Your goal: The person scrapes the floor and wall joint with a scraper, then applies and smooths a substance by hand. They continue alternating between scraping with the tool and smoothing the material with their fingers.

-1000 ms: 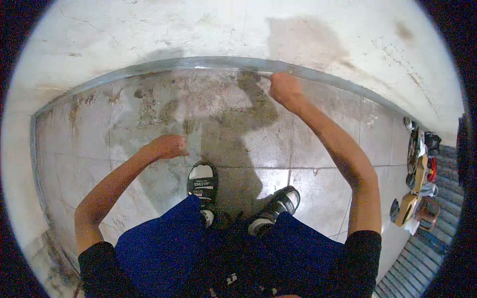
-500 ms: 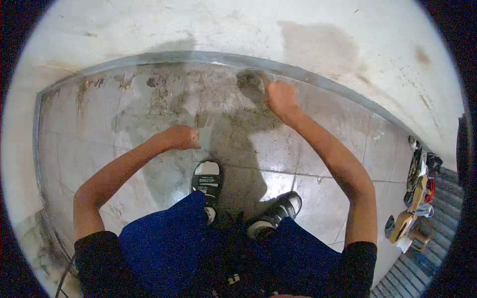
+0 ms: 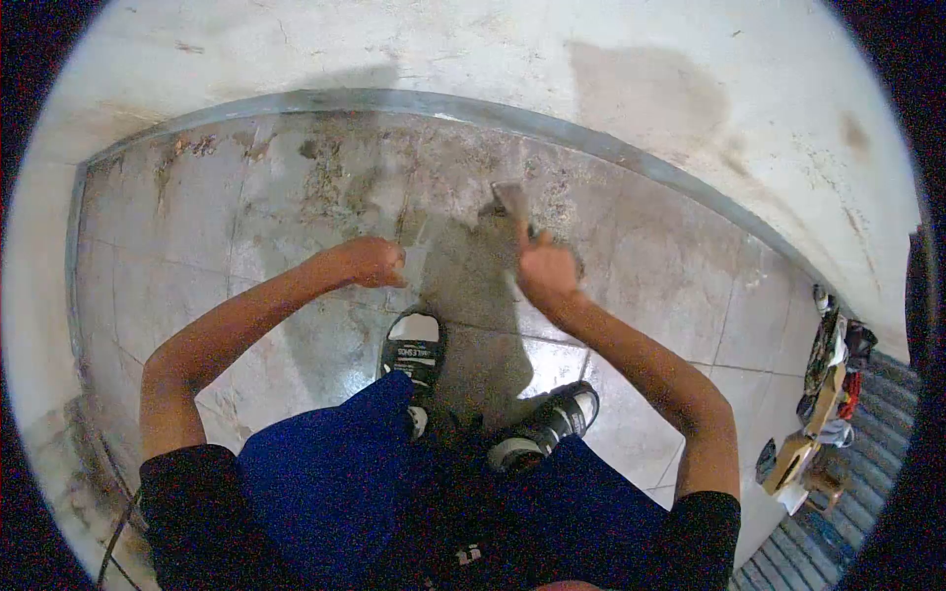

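Observation:
My right hand is wrapped around the handle of a scraper. Its flat, broad end points away from me, close over the stained floor tiles. Left of it, my left hand hovers above the tiles with fingers curled in and nothing visible in them. Dark crusty dirt and grey smears mark the floor between the hands and the wall. Part of the scraper's handle is hidden inside my right fist.
A grey skirting strip runs along the foot of the stained white wall. My sandalled feet stand just below the hands. Cardboard and assorted items lie at the right, beside a ribbed grey surface.
My right hand has pulled back from the wall toward me with the scraper, which now shows more clearly. My left hand has shifted only slightly.

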Demonstrator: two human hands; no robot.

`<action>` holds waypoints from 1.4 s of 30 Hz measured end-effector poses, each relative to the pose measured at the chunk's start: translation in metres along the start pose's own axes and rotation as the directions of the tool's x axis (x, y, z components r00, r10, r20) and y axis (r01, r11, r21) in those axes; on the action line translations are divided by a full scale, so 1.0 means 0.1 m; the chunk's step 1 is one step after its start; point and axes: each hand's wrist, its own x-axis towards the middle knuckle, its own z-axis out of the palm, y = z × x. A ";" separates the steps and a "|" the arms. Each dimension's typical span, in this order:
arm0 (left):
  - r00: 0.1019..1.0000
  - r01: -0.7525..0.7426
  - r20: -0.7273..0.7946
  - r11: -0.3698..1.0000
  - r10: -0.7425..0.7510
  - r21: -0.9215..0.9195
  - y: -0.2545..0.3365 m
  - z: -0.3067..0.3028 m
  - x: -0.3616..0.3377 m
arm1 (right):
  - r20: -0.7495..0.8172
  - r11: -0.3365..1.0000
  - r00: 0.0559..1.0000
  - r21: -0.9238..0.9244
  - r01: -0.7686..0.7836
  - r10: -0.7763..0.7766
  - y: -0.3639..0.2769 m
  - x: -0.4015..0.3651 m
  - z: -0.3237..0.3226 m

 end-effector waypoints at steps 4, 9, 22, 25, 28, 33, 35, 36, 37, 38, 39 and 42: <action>0.998 -0.052 -0.045 0.998 0.053 0.022 -0.20 0.15 0.08 | 0.014 0.996 0.997 0.058 -0.073 0.072 0.15 0.00 -0.48; 0.999 0.046 -0.007 0.999 -0.046 0.004 0.01 -0.04 0.00 | 0.132 1.000 0.991 0.023 -0.002 -0.001 -0.03 0.06 -0.21; 0.992 0.091 0.085 0.993 -0.098 0.079 0.09 -0.11 0.01 | 0.052 0.992 0.998 0.126 0.015 -0.021 0.18 0.41 -0.19; 0.998 0.055 0.019 0.996 -0.056 0.076 0.12 -0.14 0.00 | -0.041 0.995 0.999 0.102 0.012 -0.007 0.18 0.53 -0.23; 1.000 0.012 -0.004 1.000 -0.012 0.029 0.08 -0.05 0.02 | -0.028 0.992 0.999 0.118 -0.037 0.041 0.51 0.45 -0.42; 0.997 0.081 -0.018 0.996 -0.080 0.029 0.07 -0.11 -0.20 | 0.000 0.975 0.995 0.200 -0.099 0.101 1.51 0.12 -0.69; 0.998 0.065 -0.029 0.997 -0.064 0.034 -0.05 0.00 -0.20 | -0.031 0.949 0.998 0.314 -0.043 0.056 1.88 -0.17 -0.62; 0.998 0.055 -0.032 0.998 -0.053 0.034 -0.09 0.06 -0.19 | -0.051 0.920 0.998 0.391 -0.008 0.030 2.08 -0.34 -0.49; 0.997 0.047 -0.063 0.999 -0.046 0.016 -0.12 0.08 -0.20 | -0.076 0.885 0.997 0.465 0.031 0.006 2.22 -0.48 -0.41; 0.995 0.041 -0.096 0.999 -0.041 -0.004 -0.14 0.11 -0.23 | 0.008 0.857 0.998 0.512 -0.055 0.059 2.29 -0.64 -0.39; 0.991 0.037 -0.127 0.999 -0.040 -0.024 -0.15 0.14 -0.25 | 0.097 0.822 0.990 0.551 -0.141 0.105 2.31 -0.82 -0.40; 0.993 0.065 -0.092 0.997 -0.068 -0.040 -0.16 0.13 -0.25 | 0.469 0.593 0.855 0.631 -0.501 0.222 2.34 -1.25 -0.41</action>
